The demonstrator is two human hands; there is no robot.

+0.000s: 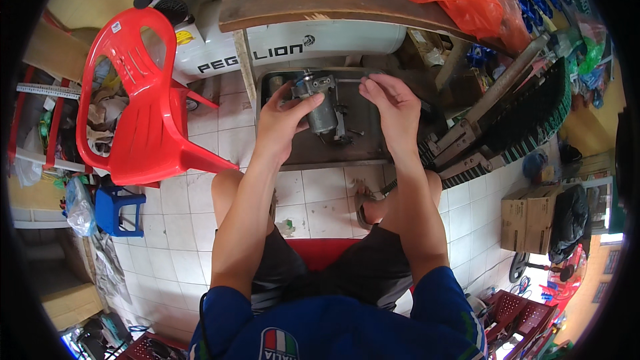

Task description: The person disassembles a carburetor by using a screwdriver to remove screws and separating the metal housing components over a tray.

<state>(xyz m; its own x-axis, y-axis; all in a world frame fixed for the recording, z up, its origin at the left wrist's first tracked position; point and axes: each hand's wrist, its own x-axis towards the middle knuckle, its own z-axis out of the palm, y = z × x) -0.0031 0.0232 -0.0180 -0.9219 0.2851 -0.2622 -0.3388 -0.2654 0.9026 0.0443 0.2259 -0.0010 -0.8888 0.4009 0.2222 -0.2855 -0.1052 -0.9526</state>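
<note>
My left hand (pixel 279 119) is wrapped round a grey metal cylinder that looks like a small electric motor (pixel 323 119), its thumb lying across the upper part. The motor stands roughly upright over a dark metal tray (pixel 337 158), with a shaft end at its top and a bracket along its right side. A thin metal rod (pixel 349 81) runs sideways from the top of the motor to the pinched fingertips of my right hand (pixel 395 101). Whether the rod is a tool or a long bolt cannot be made out. A small screw-like piece (pixel 358 133) lies in the tray.
Beyond the tray, a wooden bench (pixel 320 3) spans a white tank (pixel 267 45). A red plastic chair (pixel 137 113) and a blue stool (pixel 119 211) stand left. To the right leans a long metal frame with green-edged bristles (pixel 527 117); cardboard boxes (pixel 528 219) stand behind it.
</note>
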